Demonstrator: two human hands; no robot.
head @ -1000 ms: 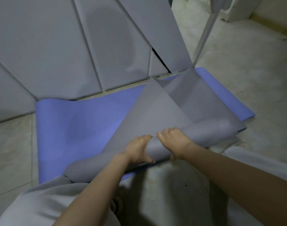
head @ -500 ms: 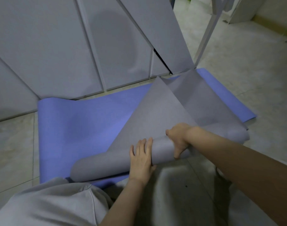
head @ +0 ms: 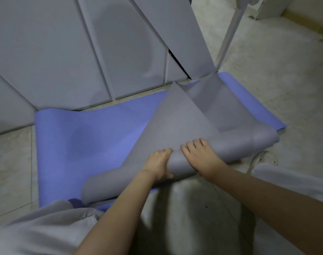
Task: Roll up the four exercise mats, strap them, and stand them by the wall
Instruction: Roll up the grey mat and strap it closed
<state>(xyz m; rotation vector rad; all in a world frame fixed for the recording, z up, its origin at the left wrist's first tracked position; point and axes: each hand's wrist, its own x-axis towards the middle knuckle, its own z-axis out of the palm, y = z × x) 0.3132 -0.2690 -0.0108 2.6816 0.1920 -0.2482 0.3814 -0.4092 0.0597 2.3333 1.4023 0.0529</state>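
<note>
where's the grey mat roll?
Head view, lower centre: the grey mat roll lies on the blue mat, left hand gripping and right hand pressing its middle.

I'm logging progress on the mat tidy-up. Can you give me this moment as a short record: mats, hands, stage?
mat in work: grey mat, partly rolled, its loose sheet leading toward the wall panels
under it: blue mat, lying flat, unrolled
left hand: grips the roll, thumb on the near side
right hand: rests on top of the roll, fingers laid over it
strap: none in view
stage: rolling; not yet strapped or stood up
</note>
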